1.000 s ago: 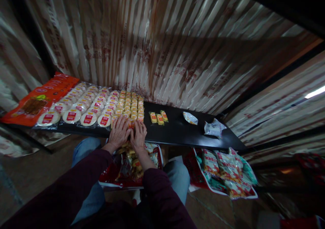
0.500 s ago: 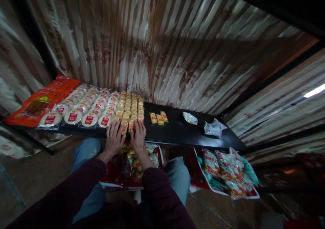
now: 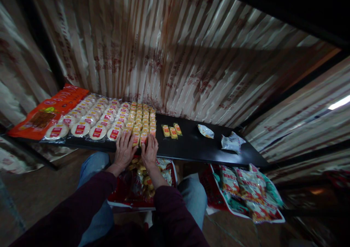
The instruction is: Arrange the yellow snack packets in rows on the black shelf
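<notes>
Several rows of small yellow wrapped snack packets (image 3: 144,117) stand on a black shelf (image 3: 188,145). My left hand (image 3: 125,150) rests against the front packets of the left yellow rows, its fingers stretched out. At the right rows' front end, my right hand (image 3: 149,153) touches the packets with fingers extended and thumb apart. Between the hands, the front yellow packets show red labels. The fingertips partly cover the packets under them. Left of the yellow rows lie rows of round white wrapped crackers (image 3: 97,131) with red labels.
An orange snack bag (image 3: 41,117) lies at the shelf's left end. Rightward are three loose yellow packets (image 3: 173,132), a white wrapper (image 3: 205,131) and a silvery packet (image 3: 232,143). Below stand a red box (image 3: 128,199) of packets and a tray (image 3: 277,220) of snack bags. Striped sheeting (image 3: 175,57) hangs behind.
The view has shifted slightly, so everything appears a little lower and further right. Both hands stay at the front of the yellow rows; the packets look unmoved.
</notes>
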Tool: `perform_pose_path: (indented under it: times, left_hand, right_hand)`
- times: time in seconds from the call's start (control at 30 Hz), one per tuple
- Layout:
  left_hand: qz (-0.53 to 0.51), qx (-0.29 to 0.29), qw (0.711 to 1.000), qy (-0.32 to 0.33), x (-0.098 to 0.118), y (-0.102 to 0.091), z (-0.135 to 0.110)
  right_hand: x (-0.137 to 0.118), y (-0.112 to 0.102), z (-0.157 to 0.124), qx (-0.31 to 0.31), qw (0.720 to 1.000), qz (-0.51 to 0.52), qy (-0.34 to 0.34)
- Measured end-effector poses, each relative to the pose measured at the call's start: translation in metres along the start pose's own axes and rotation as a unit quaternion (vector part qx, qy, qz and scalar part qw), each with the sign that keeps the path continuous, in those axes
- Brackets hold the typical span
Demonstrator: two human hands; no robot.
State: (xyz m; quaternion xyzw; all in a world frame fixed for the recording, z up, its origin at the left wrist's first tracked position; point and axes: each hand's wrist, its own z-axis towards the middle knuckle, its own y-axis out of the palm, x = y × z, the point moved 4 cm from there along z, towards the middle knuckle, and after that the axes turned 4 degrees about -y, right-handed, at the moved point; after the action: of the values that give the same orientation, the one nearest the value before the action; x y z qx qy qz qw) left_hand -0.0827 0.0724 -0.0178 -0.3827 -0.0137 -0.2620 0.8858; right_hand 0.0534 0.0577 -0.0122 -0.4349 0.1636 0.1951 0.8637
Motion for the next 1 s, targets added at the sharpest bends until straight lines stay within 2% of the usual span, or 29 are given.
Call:
perform_pose_path:
  times: [0.33, 0.7, 1.0]
  left_hand:
    - [-0.008, -0.057, 0.998, 0.011, 0.0032, 0.0070, 0.0030]
    - [-0.030, -0.023, 0.999, 0.018, 0.0040, 0.0085, 0.0030]
    - [-0.016, -0.037, 0.999, 0.017, 0.0061, 0.0062, 0.0010]
  right_hand:
    - [-0.0022, 0.0038, 0.0006, -0.022, 0.999, -0.023, 0.015]
    - [-0.0001, 0.0047, 0.0012, -0.013, 1.000, -0.018, 0.013]
    - [-0.0008, 0.0033, 0.0009, -0.007, 1.000, -0.019, 0.009]
